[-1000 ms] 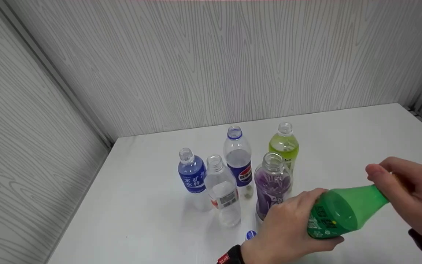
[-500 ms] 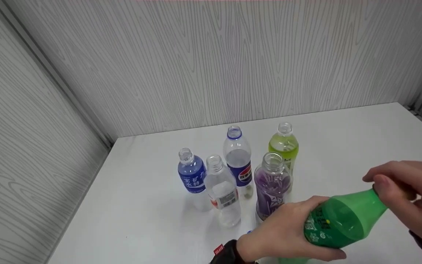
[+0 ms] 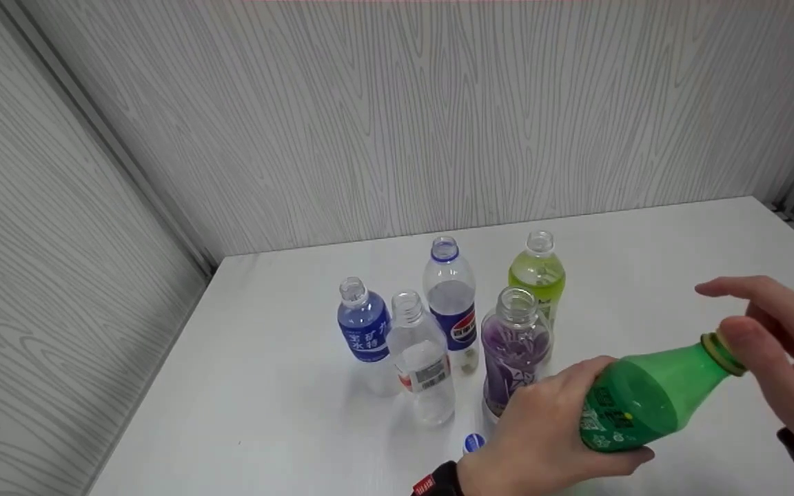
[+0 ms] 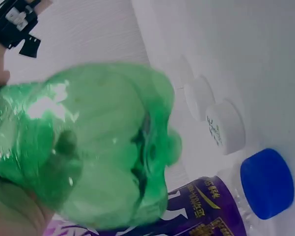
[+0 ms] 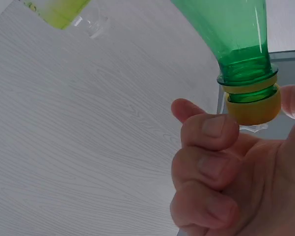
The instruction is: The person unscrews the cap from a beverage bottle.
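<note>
A green plastic bottle (image 3: 645, 399) is tilted above the white table, its neck toward the right. My left hand (image 3: 548, 441) grips its labelled lower body; its ribbed base fills much of the left wrist view. At the neck, my right hand (image 3: 790, 358) holds the yellow cap (image 5: 255, 108) between thumb and curled fingers, the index finger lifted away from it in the head view. A narrow green gap shows between cap and neck ring in the right wrist view. Close behind my left hand stands an open purple-labelled bottle (image 3: 515, 344).
More uncapped bottles stand nearby: blue-labelled (image 3: 364, 327), clear (image 3: 421, 372), Pepsi (image 3: 452, 303) and yellow-green (image 3: 538, 275). On the table lie a blue cap (image 4: 267, 184) and white caps (image 4: 226, 127). Grey wood-grain panels (image 3: 397, 124) rise behind and left.
My right index finger has lifted off the cap, exposing its yellow edge. The bottle dipped slightly, then came back up with my left hand still round it.
</note>
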Motion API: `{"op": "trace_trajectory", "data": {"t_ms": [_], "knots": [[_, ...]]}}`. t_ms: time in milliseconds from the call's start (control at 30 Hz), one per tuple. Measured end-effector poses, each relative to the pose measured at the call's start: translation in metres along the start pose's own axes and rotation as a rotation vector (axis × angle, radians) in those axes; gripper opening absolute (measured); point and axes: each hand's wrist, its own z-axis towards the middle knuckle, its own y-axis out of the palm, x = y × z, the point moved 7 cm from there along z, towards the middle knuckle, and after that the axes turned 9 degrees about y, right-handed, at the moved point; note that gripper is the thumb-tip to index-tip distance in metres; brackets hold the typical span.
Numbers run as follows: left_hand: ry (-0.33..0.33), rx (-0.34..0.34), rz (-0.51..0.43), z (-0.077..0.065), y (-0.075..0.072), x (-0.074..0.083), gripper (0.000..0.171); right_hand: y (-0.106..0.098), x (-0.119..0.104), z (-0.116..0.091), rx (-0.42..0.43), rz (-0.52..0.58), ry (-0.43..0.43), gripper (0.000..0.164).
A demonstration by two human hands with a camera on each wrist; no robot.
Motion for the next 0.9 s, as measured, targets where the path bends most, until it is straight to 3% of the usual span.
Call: {"op": "trace_trajectory", "data": {"t_ms": [100, 200, 333, 467, 767, 900], "knots": [[0.023, 0.081, 0.198, -0.002, -0.003, 0.005, 0.075, 0.003, 0.003, -0.001, -0.018, -0.048, 0.058, 0.023], [0.055, 0.155, 0.348, -0.003, -0.004, 0.009, 0.077, 0.006, 0.006, -0.003, -0.053, -0.149, 0.122, 0.027], [0.083, 0.216, 0.418, -0.005, -0.005, 0.011, 0.080, 0.004, 0.003, -0.004, -0.017, -0.180, 0.125, 0.033], [0.092, 0.186, 0.331, -0.003, -0.004, 0.008, 0.079, 0.003, -0.004, -0.004, 0.022, -0.139, 0.051, 0.032], [0.037, -0.025, -0.049, -0.001, 0.003, -0.003, 0.073, 0.002, -0.009, -0.006, -0.013, -0.071, -0.020, 0.017], [0.031, -0.044, -0.104, 0.000, 0.003, -0.004, 0.074, -0.002, -0.006, -0.004, -0.005, 0.017, -0.016, 0.019]]}}
